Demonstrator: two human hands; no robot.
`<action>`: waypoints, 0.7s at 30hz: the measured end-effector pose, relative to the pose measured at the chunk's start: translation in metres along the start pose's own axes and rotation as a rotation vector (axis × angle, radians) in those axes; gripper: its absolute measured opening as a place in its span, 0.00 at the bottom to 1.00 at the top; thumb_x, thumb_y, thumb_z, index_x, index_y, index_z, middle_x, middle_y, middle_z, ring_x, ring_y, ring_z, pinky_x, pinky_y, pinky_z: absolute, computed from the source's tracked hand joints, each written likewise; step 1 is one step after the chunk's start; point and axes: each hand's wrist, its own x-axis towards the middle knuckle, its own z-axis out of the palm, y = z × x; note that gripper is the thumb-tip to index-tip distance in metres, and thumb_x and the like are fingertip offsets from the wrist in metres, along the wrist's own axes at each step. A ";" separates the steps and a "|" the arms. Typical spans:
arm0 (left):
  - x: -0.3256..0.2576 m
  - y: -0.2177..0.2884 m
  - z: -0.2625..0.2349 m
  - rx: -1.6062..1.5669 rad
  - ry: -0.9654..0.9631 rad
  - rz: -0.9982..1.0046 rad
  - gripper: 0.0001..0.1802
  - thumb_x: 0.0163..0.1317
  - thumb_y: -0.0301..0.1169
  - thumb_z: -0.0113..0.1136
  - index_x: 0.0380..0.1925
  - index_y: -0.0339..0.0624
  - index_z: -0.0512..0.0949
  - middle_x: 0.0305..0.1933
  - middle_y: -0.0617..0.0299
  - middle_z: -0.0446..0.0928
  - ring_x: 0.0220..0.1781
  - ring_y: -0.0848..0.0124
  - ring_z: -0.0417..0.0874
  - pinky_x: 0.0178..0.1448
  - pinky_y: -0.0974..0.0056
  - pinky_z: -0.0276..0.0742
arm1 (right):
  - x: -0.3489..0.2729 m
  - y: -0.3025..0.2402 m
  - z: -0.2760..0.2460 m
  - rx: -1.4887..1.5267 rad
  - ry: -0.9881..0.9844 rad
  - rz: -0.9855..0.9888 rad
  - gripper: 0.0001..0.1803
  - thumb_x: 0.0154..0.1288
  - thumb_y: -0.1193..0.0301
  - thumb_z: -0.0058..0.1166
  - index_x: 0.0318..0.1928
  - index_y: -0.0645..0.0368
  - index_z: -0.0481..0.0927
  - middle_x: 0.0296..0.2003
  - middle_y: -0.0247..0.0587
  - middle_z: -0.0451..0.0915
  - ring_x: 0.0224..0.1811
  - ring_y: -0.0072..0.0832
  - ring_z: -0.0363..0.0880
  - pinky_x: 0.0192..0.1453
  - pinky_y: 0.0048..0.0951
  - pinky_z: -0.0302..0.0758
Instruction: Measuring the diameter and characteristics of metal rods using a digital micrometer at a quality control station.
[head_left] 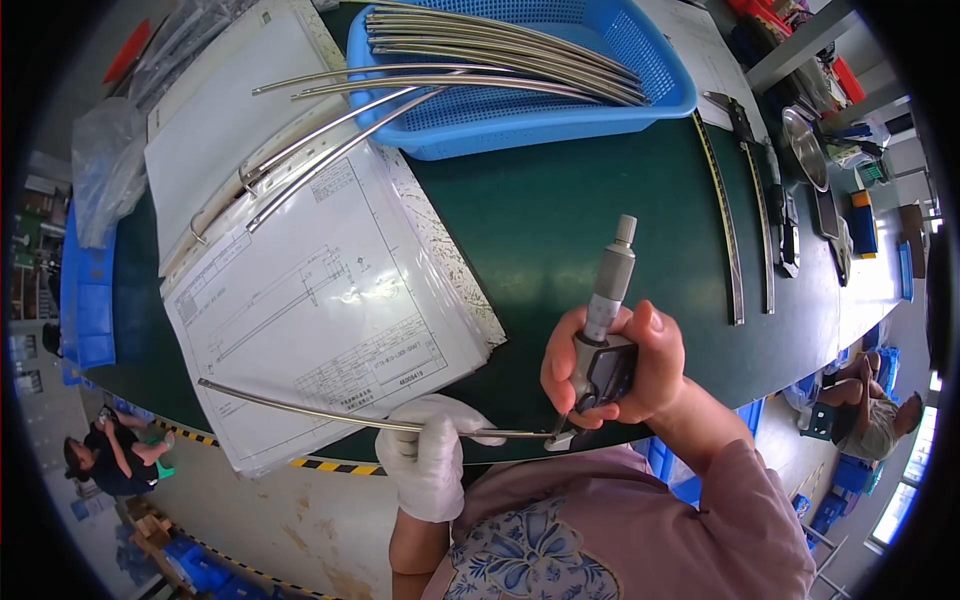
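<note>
My left hand (425,455), in a white glove, pinches a thin metal rod (310,410) that lies crosswise over the near edge of the table. Bare and ungloved, my right hand (640,365) is closed round a digital micrometer (605,310), its thimble pointing up and away from me. The rod's right end reaches the micrometer's jaws near the table edge; whether they touch it is too small to tell. Several similar rods (500,50) lie in a blue basket (520,130), and a few stick out over its left side.
An open binder of technical drawings (330,300) lies on the left of the green table (560,190). To the right are two steel rulers (720,220), a caliper (740,120) and a metal bowl (803,148). Two people sit farther off, one at each side.
</note>
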 end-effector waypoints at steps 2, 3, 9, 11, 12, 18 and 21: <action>0.000 0.000 0.000 0.004 0.000 0.017 0.11 0.57 0.30 0.47 0.24 0.31 0.71 0.22 0.51 0.73 0.21 0.67 0.75 0.27 0.67 0.73 | 0.000 0.001 0.000 0.069 -0.001 -0.001 0.40 0.58 0.42 0.17 0.29 0.70 0.69 0.20 0.57 0.71 0.07 0.26 0.59 0.08 0.19 0.59; 0.001 0.000 -0.001 0.010 -0.007 0.028 0.11 0.57 0.30 0.47 0.24 0.31 0.71 0.22 0.51 0.73 0.21 0.67 0.75 0.27 0.67 0.73 | 0.000 0.001 0.001 0.013 0.036 0.016 0.40 0.58 0.42 0.17 0.29 0.70 0.69 0.20 0.57 0.71 0.07 0.26 0.59 0.08 0.19 0.59; 0.000 0.001 0.000 0.032 -0.031 -0.005 0.11 0.57 0.30 0.47 0.24 0.31 0.71 0.22 0.51 0.73 0.22 0.67 0.75 0.29 0.67 0.73 | 0.002 -0.002 0.003 0.047 0.099 0.113 0.39 0.59 0.44 0.18 0.30 0.71 0.69 0.21 0.58 0.71 0.08 0.25 0.59 0.09 0.20 0.60; 0.000 0.001 0.000 0.026 -0.034 0.003 0.11 0.57 0.30 0.47 0.24 0.31 0.71 0.22 0.51 0.73 0.22 0.68 0.75 0.29 0.67 0.73 | 0.002 -0.002 0.003 0.060 0.086 0.114 0.39 0.59 0.44 0.19 0.29 0.71 0.69 0.21 0.58 0.71 0.08 0.25 0.60 0.09 0.20 0.61; 0.001 0.001 0.000 0.024 -0.042 0.004 0.11 0.57 0.30 0.47 0.24 0.31 0.71 0.22 0.51 0.73 0.22 0.68 0.75 0.29 0.67 0.73 | 0.002 -0.002 0.002 0.061 0.086 0.114 0.39 0.59 0.44 0.19 0.29 0.71 0.69 0.21 0.58 0.71 0.08 0.25 0.60 0.09 0.20 0.61; -0.001 0.004 -0.002 0.021 -0.061 -0.047 0.08 0.57 0.26 0.47 0.24 0.31 0.72 0.24 0.52 0.74 0.25 0.68 0.76 0.32 0.68 0.73 | 0.000 -0.001 0.004 0.011 0.032 0.047 0.39 0.58 0.42 0.21 0.29 0.72 0.69 0.21 0.57 0.71 0.08 0.26 0.60 0.10 0.20 0.60; 0.001 0.007 -0.007 0.001 -0.113 -0.152 0.08 0.57 0.25 0.47 0.25 0.30 0.73 0.26 0.54 0.75 0.26 0.70 0.77 0.33 0.69 0.73 | 0.001 -0.001 0.007 0.081 0.068 0.028 0.39 0.58 0.42 0.23 0.28 0.71 0.69 0.21 0.58 0.71 0.07 0.26 0.60 0.09 0.22 0.60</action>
